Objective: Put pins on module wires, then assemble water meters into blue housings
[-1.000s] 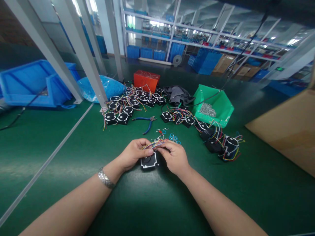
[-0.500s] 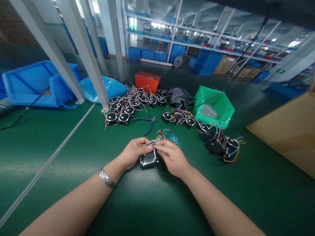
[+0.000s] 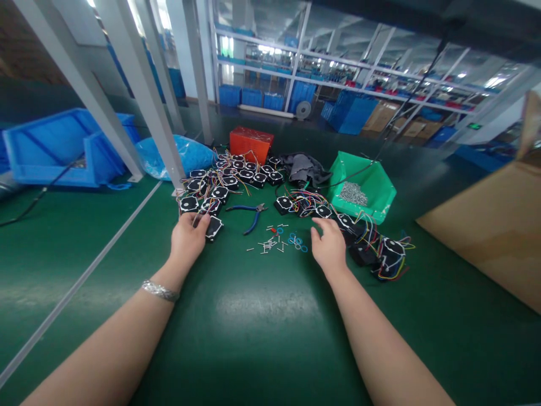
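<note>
My left hand (image 3: 188, 239) is closed on a square black motor (image 3: 213, 228) with a white outline. It holds this motor at the front of the left cluster of similar motors (image 3: 220, 194), whose coloured wires are tangled. Thumb and fingers cover part of its wires. My right hand (image 3: 328, 243) is open, its fingers loosely curved and apart, with nothing seen in it. Just beyond it lies the right row of wired motors (image 3: 323, 211). Between my hands are loose small metal pins (image 3: 269, 245), blue rings (image 3: 295, 239) and blue-handled cutting pliers (image 3: 252, 215).
A green bin (image 3: 363, 186) holding small metal parts stands at the back right, beside a dark cloth (image 3: 305, 168). Further back is a red box (image 3: 251, 144). Metal posts (image 3: 141, 84), a blue bin (image 3: 54, 149) and a cardboard sheet (image 3: 486, 220) flank the green surface.
My left hand has carried the motor from the middle to the left cluster. My right hand has let go of the wires and moved right, opening. The loose pins are uncovered.
</note>
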{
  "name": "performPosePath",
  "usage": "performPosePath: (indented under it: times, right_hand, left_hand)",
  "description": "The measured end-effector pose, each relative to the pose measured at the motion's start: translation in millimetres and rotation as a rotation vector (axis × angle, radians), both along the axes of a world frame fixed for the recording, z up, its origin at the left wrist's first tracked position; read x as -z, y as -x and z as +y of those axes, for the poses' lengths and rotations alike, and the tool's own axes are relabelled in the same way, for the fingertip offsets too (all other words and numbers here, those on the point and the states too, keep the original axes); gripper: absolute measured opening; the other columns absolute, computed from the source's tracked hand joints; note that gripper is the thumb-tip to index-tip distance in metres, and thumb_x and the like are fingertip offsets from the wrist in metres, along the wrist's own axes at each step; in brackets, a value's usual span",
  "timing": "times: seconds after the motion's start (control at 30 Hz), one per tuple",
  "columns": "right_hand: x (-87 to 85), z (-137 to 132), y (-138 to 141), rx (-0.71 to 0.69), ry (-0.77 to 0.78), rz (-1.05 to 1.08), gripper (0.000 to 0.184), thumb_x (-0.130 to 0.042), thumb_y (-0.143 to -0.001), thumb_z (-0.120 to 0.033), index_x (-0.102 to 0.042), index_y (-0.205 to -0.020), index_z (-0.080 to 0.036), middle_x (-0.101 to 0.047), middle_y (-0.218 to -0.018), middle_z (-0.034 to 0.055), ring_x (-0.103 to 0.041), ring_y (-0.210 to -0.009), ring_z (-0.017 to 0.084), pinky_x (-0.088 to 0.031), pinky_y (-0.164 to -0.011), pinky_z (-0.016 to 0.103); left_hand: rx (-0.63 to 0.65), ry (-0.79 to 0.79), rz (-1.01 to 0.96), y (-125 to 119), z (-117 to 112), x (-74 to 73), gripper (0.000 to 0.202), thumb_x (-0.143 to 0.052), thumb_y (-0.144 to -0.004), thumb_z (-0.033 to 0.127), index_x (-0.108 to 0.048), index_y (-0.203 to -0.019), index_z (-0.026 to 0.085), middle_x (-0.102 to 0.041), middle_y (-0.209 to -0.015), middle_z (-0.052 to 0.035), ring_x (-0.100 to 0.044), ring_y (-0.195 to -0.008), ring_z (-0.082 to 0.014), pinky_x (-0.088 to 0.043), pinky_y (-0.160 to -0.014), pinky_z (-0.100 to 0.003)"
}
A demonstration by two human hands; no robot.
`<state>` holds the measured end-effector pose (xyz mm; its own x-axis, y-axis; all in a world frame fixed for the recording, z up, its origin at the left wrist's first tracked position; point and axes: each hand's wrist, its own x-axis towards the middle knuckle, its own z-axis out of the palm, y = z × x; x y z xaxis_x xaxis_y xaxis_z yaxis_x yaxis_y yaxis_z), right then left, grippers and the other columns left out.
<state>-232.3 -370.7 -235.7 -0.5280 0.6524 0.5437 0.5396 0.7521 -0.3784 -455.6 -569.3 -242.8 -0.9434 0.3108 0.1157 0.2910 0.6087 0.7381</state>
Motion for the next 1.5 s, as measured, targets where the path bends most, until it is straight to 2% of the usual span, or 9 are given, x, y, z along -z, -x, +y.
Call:
performPosePath:
  times: [0.17, 0.33, 0.43, 0.53, 0.77, 0.93, 1.13, 1.37, 1.5]
  right_hand:
    - [16.8, 33, -4, 0.04, -0.007, -0.095, 0.05, -0.051, -0.072, -0.022, -0.044, -0.117, -0.003, -0.046, -0.12, 0.0189, -0.039, -0.115, 0.026, -0.032, -0.099, 0.042]
    - [30.4, 46, -2, 0.059, 0.098, -0.229, 0.067, -0.052, -0.073, -0.032, -0.03, -0.129, -0.002, -0.028, -0.134, 0.0219, -0.023, -0.125, 0.032, -0.025, -0.102, 0.047]
    - [33.0, 48, -2, 0.08, 0.123, -0.251, 0.064, -0.051, -0.074, -0.034, -0.033, -0.129, -0.006, -0.025, -0.136, 0.0194, -0.019, -0.127, 0.033, -0.022, -0.102, 0.049]
    - [32.8, 49, -2, 0.066, 0.094, -0.223, 0.057, -0.054, -0.072, -0.032, -0.04, -0.122, -0.008, -0.028, -0.135, 0.0185, -0.019, -0.127, 0.033, -0.022, -0.101, 0.05]
    - [26.4, 51, 1, 0.036, 0.09, -0.161, 0.045, -0.06, -0.068, -0.029, -0.048, -0.106, -0.007, -0.032, -0.129, 0.0224, -0.023, -0.125, 0.031, -0.022, -0.101, 0.048]
    - [21.3, 48, 0, 0.008, 0.127, -0.127, 0.036, -0.062, -0.066, -0.028, -0.05, -0.097, -0.013, -0.046, -0.114, 0.0158, -0.035, -0.117, 0.026, -0.028, -0.098, 0.04]
    - [16.7, 35, 5, 0.144, 0.114, -0.111, 0.03, -0.06, -0.066, -0.039, -0.048, -0.08, -0.016, -0.05, -0.089, 0.009, -0.046, -0.092, 0.023, -0.039, -0.081, 0.036]
    - [0.9, 22, 6, 0.263, 0.128, 0.093, 0.026, -0.054, -0.068, -0.038, -0.046, -0.08, -0.016, -0.053, -0.085, 0.0087, -0.05, -0.082, 0.021, -0.039, -0.076, 0.037]
    - [-10.6, -11, 10, -0.01, 0.378, 0.458, 0.037, -0.049, -0.072, -0.046, -0.042, -0.092, -0.016, -0.053, -0.091, 0.0091, -0.053, -0.08, 0.018, -0.045, -0.066, 0.03]
  left_hand:
    - [-0.071, -0.023, 0.439, -18, -2, -6.1, 0.046, -0.052, -0.07, 0.04, -0.051, -0.105, 0.009, -0.053, -0.108, -0.0169, -0.044, -0.107, -0.031, -0.033, -0.088, -0.043]
    - [0.335, 0.161, 0.542, -55, -7, -21.1, 0.03, -0.038, -0.081, 0.039, -0.057, -0.075, 0.016, -0.06, -0.071, -0.008, -0.056, -0.069, -0.0205, -0.04, -0.064, -0.03]
    - [0.363, 0.435, 0.489, -61, -6, -24.3, 0.035, -0.035, -0.081, 0.042, -0.058, -0.068, 0.018, -0.06, -0.061, -0.0078, -0.056, -0.06, -0.023, -0.037, -0.056, -0.032]
    - [0.391, 0.529, 0.466, -53, -4, -20.4, 0.031, -0.038, -0.079, 0.039, -0.06, -0.074, 0.017, -0.063, -0.067, -0.0096, -0.059, -0.067, -0.0258, -0.039, -0.062, -0.035]
    - [0.577, 0.285, 0.419, -47, 0, -1.4, 0.035, -0.047, -0.076, 0.034, -0.055, -0.102, 0.011, -0.057, -0.108, -0.0152, -0.051, -0.101, -0.0272, -0.037, -0.087, -0.039]
    - [0.594, 0.234, 0.375, -46, 2, 4.1, 0.034, -0.049, -0.075, 0.034, -0.056, -0.1, 0.012, -0.058, -0.105, -0.0141, -0.051, -0.101, -0.0283, -0.035, -0.088, -0.043]
    - [0.561, 0.103, 0.321, -38, 3, 3.9, 0.031, -0.053, -0.071, 0.031, -0.057, -0.095, 0.013, -0.058, -0.103, -0.0146, -0.05, -0.1, -0.0274, -0.037, -0.089, -0.041]
    - [0.547, -0.288, 0.07, -68, 3, -10.5, 0.012, -0.049, -0.073, 0.023, -0.06, -0.076, 0.018, -0.059, -0.072, -0.0026, -0.05, -0.059, -0.0124, -0.041, -0.059, -0.024]
    - [0.627, -0.388, -0.337, -91, 6, -13.2, 0.013, -0.058, -0.068, 0.026, -0.063, -0.072, 0.016, -0.059, -0.064, -0.0018, -0.048, -0.054, -0.011, -0.038, -0.052, -0.023]
